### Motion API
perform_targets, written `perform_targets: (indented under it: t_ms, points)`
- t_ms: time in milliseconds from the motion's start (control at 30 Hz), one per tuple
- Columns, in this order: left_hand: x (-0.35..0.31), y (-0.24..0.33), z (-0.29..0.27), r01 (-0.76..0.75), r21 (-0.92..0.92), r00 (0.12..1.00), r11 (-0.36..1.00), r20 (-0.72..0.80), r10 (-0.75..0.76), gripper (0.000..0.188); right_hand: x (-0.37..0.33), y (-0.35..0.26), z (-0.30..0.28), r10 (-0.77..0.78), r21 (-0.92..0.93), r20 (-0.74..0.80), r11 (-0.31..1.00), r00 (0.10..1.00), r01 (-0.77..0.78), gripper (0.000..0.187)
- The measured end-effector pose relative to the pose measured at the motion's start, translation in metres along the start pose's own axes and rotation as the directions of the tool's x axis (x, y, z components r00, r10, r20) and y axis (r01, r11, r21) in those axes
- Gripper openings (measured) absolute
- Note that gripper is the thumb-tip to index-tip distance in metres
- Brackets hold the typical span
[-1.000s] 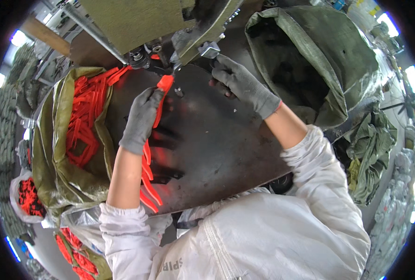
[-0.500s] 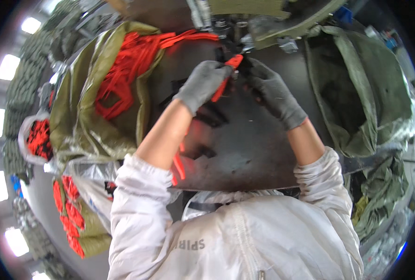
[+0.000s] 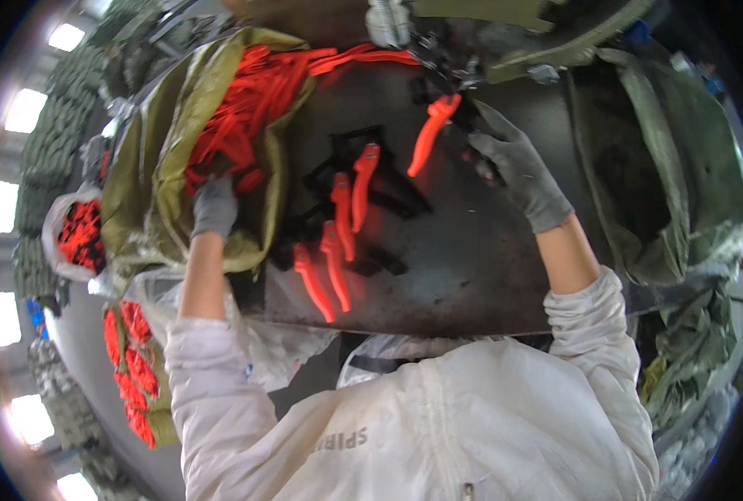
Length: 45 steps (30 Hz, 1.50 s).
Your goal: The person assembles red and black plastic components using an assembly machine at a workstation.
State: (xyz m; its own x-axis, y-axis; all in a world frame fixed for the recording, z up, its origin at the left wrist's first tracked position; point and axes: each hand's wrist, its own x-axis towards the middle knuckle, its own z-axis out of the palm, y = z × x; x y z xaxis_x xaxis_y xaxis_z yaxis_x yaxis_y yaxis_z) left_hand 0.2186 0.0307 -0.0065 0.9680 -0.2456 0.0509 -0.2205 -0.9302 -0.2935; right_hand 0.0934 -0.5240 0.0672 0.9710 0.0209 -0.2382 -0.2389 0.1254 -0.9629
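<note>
My left hand (image 3: pixel 216 205), in a grey glove, reaches into an olive sack (image 3: pixel 158 159) holding a heap of long red handles (image 3: pixel 242 104). Its fingers are hidden among them. At the far middle of the dark table, my gloved right hand (image 3: pixel 517 167) is curled beside a small metal fixture (image 3: pixel 446 63); whatever dark piece it grips cannot be made out. Left of its fingers, a curved red handle (image 3: pixel 430 138) slants down from the fixture. Several more red handles with black parts, one of them a red handle (image 3: pixel 365 188), lie between my hands.
A dark green sack (image 3: pixel 680 167) gapes at the table's right. Red pieces fill a white bag (image 3: pixel 83 234) at the far left, and red bundles (image 3: pixel 133 367) sit lower down. Dark green cloth (image 3: pixel 693 351) hangs at the lower right.
My left hand has let go of the red handle at the fixture and moved left into the olive sack. The right hand stays by the fixture. The view has shifted slightly.
</note>
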Motion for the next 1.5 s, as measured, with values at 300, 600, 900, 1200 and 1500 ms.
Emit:
perform_targets:
  t_ms: [300, 600, 900, 1200, 1500]
  points:
    - [0.022, 0.089, -0.088, -0.007, -0.463, 0.98, 0.887, -0.178, -0.084, 0.03, -0.005, 0.006, -0.013, 0.114, -0.075, 0.033, 0.991, 0.993, -0.111, 0.059]
    - [0.014, 0.29, -0.232, 0.049, -0.996, 0.899, 0.078, 0.078, 0.431, 0.032, -0.014, 0.014, -0.007, 0.093, 0.092, -0.055, 0.992, 0.994, -0.088, 0.055]
    - [0.024, 0.312, -0.124, -0.008, -0.99, 0.95, 0.143, 0.037, 0.311, 0.039, -0.074, 0.006, -0.111, -0.485, -0.842, -0.294, 0.539, 0.824, 0.017, 0.043]
    - [0.036, 0.319, -0.176, 0.395, -0.891, 0.879, -0.224, 0.295, 0.375, 0.035, -0.081, 0.049, -0.192, -0.576, -0.931, -0.338, 0.323, 0.744, -0.174, 0.047]
    - [0.063, 0.312, -0.194, 0.239, -0.971, 0.853, 0.03, 0.225, 0.472, 0.037, -0.001, -0.007, -0.028, -0.097, 0.099, -0.128, 0.989, 0.987, 0.11, 0.055]
